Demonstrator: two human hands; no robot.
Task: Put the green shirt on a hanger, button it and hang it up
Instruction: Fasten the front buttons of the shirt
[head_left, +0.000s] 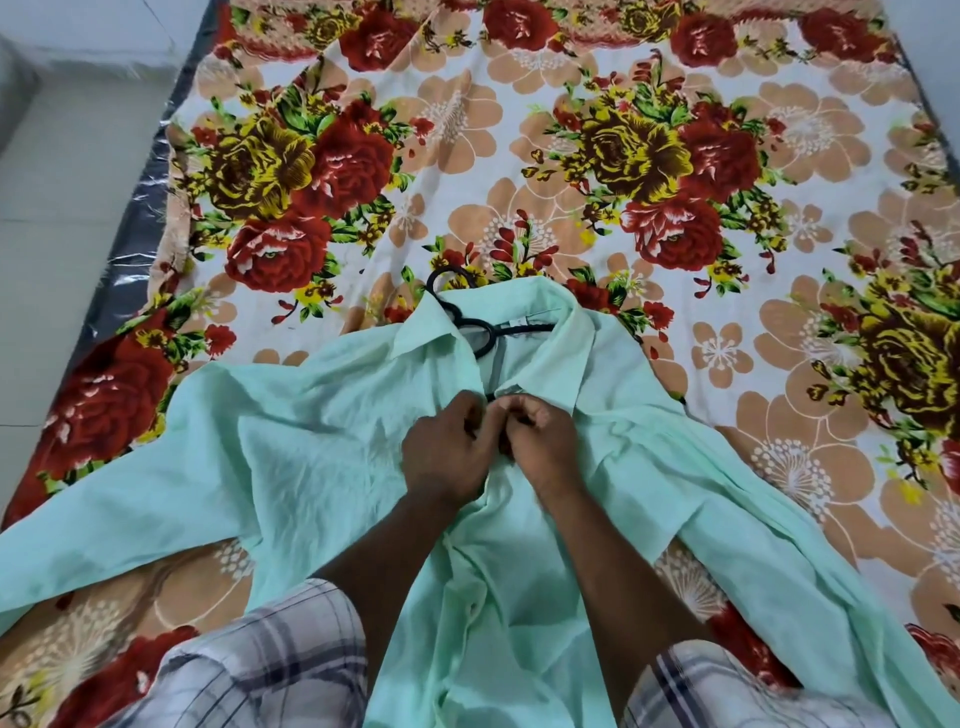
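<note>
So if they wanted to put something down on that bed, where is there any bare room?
The sheet lies bare beyond the hanger hook and collar, up to the far edge. A patch on the right lies beyond the shirt sleeve. The near middle is crowded: the shirt is spread wide, and both hands, left and right, pinch its front.

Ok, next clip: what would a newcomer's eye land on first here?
Probably the loud floral bedsheet with red and yellow roses filling the view. Then the pale green shirt spread across it in the foreground, a black hanger showing at its collar. At centre, the left hand and right hand pinch the placket together.
</note>
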